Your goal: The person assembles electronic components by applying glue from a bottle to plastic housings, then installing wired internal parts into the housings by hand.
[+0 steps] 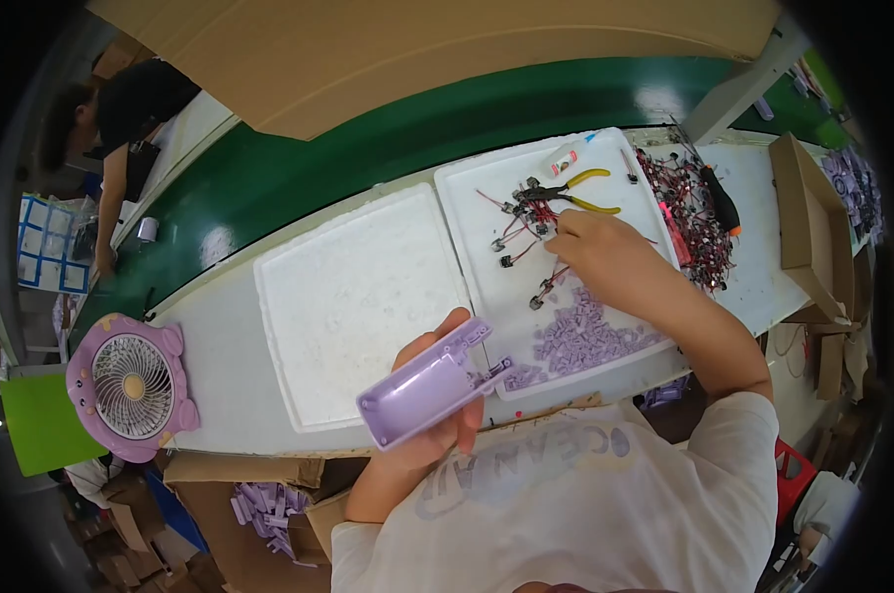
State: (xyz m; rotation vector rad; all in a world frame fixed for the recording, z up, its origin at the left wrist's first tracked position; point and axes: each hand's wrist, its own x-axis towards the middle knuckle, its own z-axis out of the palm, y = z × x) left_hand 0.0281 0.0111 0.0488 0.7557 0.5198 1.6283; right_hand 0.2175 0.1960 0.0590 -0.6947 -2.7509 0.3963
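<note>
My left hand [425, 447] is closed around a light purple plastic housing [412, 395], a long hollow shell with its open side up and a narrower end toward the right. Over the right foam tray [452, 212], my right hand [605, 259] has its fingers pinched together among small black parts with red wires [506, 261]. Whatever sits between those fingertips is hidden. Just beyond them lie pliers with yellow handles [590, 193]. Many tiny purple plastic pieces [585, 336] are heaped in the tray's near part, between my two hands.
Left of that tray is a white foam tray [358, 296]. A purple fan [131, 385] stands at the left. On the right are a wired-parts pile [699, 237], a screwdriver [721, 201] and a cardboard box [812, 222]. A small bottle [566, 158] lies at the back. Another person [121, 128] works far left.
</note>
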